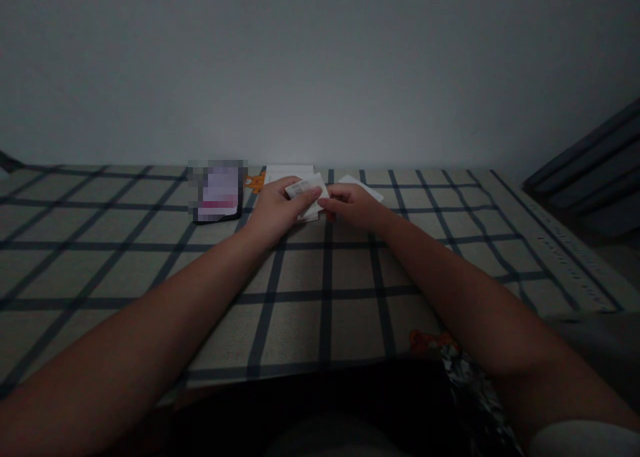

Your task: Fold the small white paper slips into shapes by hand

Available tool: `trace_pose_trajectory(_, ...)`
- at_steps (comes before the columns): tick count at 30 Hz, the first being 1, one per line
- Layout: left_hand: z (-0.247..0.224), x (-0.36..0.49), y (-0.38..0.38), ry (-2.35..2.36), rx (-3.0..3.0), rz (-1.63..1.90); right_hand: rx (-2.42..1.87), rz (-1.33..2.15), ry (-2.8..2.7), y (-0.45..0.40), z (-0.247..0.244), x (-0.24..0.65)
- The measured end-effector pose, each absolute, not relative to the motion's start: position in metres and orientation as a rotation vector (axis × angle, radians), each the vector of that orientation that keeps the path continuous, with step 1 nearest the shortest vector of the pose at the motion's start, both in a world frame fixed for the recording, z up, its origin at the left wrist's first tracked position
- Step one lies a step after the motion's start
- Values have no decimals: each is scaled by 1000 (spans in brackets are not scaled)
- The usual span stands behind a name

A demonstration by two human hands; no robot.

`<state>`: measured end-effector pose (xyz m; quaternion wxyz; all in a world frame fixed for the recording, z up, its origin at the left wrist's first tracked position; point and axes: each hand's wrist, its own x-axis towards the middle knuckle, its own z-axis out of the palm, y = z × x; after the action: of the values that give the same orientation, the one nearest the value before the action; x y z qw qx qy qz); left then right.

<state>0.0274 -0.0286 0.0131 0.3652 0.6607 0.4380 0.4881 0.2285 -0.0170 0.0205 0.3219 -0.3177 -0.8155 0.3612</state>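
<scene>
A small white card with faint grey print is held above the checked cloth. My left hand grips it, thumb across its face. At its right edge is my right hand, fingers pinched together; whether they grip the card or something small is too dark to tell. Under and behind my left hand lie white papers, partly hidden by the hand. Another white sheet lies on the cloth just behind my right hand.
A checked tablecloth covers the table up to a plain wall. Left of my hands lies a dark-edged phone-like object, its face partly pixelated. Dark folded fabric is at the far right.
</scene>
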Motion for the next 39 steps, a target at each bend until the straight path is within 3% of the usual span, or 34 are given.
trace_pose_trajectory(14, 25, 28, -40, 1246, 2091, 1268, -896, 1032, -2118, -24, 20, 222)
trace_pose_trajectory(21, 28, 29, -41, 1243, 2034, 1421, -852, 1037, -2123, -21, 26, 227)
trace_pose_trajectory(39, 26, 27, -35, 1156, 1941, 1385, -897, 1184, -2032, -19, 25, 231)
